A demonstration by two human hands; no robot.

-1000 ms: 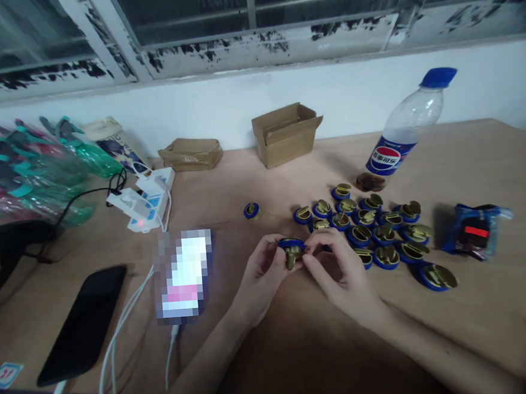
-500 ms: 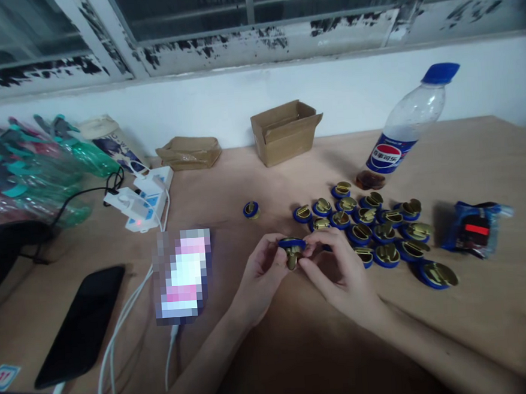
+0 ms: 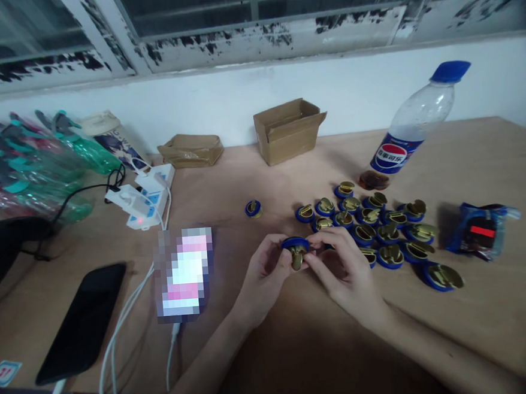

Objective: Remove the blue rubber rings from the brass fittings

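Observation:
A small round blue piece with a gold-coloured metal clip (image 3: 296, 257) is held up between my two hands at the middle of the view. My left hand (image 3: 266, 275) pinches its left side with thumb and fingers. On its right side, the thumb and fingertips of my right hand (image 3: 347, 269) grip the same piece. Just right of my hands lie several similar blue-and-gold pieces (image 3: 389, 255) in loose rows, their metal parts facing up. One more such piece (image 3: 253, 208) stands alone on the table beyond my left hand.
A cola bottle (image 3: 395, 155) and a blue wrapper packet (image 3: 481, 230) stand at right. Behind are an open cardboard box (image 3: 288, 138) and a flattened one (image 3: 191, 151). To the left are a power strip (image 3: 148, 199), a lit phone (image 3: 185, 271), a black phone (image 3: 82, 320), cables and plastic-wrapped items (image 3: 31, 165).
The piece in my hands has tilted slightly, so more of its gold metal side faces me. The whole view has shifted a little; the other things lie as before.

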